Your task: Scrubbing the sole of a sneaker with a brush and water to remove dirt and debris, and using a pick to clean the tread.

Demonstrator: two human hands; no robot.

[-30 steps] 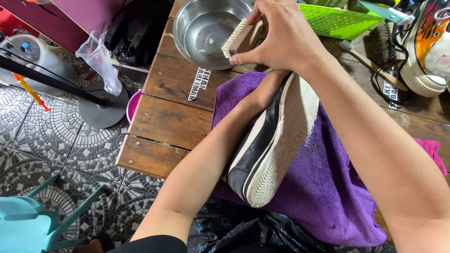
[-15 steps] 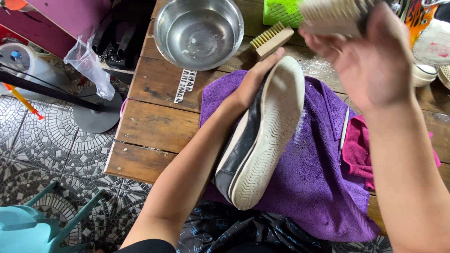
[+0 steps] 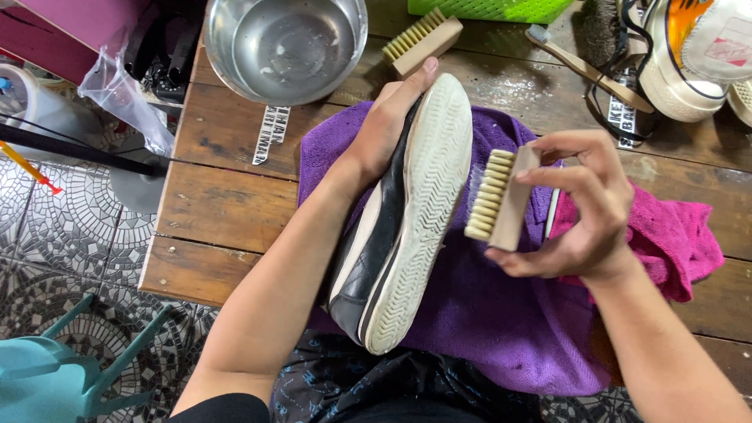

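Head view: brush (image 3: pixel 501 200) now beside sole (image 3: pixel 423 211).

Labels and wrapping on the wooden table

A white printed strip label (image 3: pixel 270 134) lies below the bowl; another (image 3: pixel 624 116) sits upper right; a clear plastic bag (image 3: pixel 125 98) hangs upper left.

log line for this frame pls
left hand: steadies shoe, sole up | right hand: holds brush beside sole | purple towel underneath

Perhaps shoe-cleaning bench: brushes (image 3: pixel 423 39), sneakers (image 3: pixel 689 55).
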